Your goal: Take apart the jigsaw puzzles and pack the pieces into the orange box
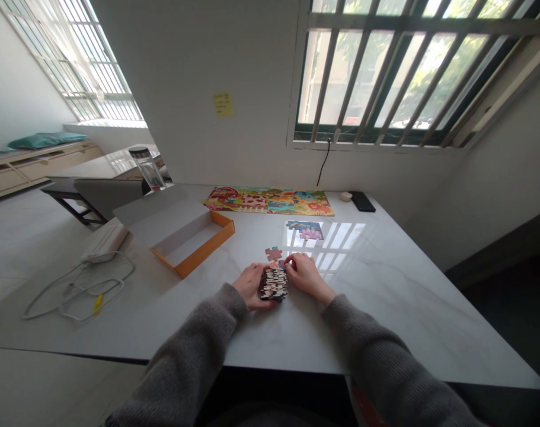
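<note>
Two grey sleeves reach in from the near edge of the white marble surface (385,308). Between the hands stands a stack of puzzle pieces (273,283), resting on the surface just ahead of the person. The left hand (251,284) cups the stack's left side, its grip closed around the pile with the thumb along the near edge. The right hand (304,274) lies against the stack's right side, fingers curled toward its far corner. Its grip touches the stack, but I cannot tell whether it pinches a piece or only rests there.

Just beyond the stack lies a loose reddish piece (274,254), apart from both hands. Farther on sits a small joined cluster (306,230) in the window's reflection. To the left stands an open orange box (194,240), with its grey lid (156,207) behind it and a white cable (74,290) coiled near the left edge. At the far edge lies a finished colourful puzzle strip (270,201), with a dark phone (363,201) to its right. A clear bottle (146,168) stands at the far left.
</note>
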Tool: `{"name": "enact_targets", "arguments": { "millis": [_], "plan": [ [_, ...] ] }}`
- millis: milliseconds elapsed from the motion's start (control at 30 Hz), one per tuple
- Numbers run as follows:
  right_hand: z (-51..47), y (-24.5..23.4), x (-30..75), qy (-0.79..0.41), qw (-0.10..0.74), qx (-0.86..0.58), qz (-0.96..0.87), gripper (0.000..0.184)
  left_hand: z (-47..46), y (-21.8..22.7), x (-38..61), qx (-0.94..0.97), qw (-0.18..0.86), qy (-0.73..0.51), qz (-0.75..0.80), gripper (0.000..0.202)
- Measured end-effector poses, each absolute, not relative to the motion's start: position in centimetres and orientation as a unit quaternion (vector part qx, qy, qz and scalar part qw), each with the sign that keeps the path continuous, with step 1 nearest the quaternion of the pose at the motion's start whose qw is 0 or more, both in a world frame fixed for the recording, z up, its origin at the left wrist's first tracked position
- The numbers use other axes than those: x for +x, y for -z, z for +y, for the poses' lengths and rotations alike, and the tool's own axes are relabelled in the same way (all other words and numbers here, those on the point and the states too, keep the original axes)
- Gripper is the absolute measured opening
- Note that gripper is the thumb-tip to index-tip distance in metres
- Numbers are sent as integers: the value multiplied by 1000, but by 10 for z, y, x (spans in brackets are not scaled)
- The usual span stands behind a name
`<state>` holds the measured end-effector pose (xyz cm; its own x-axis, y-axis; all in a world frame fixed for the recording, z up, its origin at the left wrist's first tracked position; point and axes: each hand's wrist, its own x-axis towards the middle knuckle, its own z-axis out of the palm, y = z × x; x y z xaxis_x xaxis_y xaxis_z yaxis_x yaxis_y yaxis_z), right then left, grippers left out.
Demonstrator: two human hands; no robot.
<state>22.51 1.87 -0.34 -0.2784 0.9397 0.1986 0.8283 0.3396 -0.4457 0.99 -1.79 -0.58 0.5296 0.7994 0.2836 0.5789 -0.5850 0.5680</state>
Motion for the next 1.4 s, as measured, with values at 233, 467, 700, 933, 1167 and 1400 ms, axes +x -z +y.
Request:
{"name": "enact_targets", "arguments": {
  "millis": [233, 467, 700, 933, 1167, 1400],
  "plan": [
    [19, 9, 228, -215, 286, -563, -745, 6, -19, 1, 9, 857, 219, -247, 395, 84],
    [22, 14, 231, -375, 440, -491, -652, 24, -17, 7, 10, 852, 193, -254, 416, 85],
    [11, -10, 242, -543, 519, -404, -521, 32, -14, 12, 10, 854, 184, -251, 418, 103],
    [-22, -35, 239, -615, 444, -298, -580, 31, -16, 5, 2, 848, 230, -258, 403, 103],
    [-36, -36, 236, -573, 368, -284, -675, 27, -13, 8, 0, 849, 236, -254, 399, 97],
    [-47, -32, 233, -354, 361, -285, -814, 15, -14, 11, 0, 859, 220, -249, 391, 104]
  ]
}}
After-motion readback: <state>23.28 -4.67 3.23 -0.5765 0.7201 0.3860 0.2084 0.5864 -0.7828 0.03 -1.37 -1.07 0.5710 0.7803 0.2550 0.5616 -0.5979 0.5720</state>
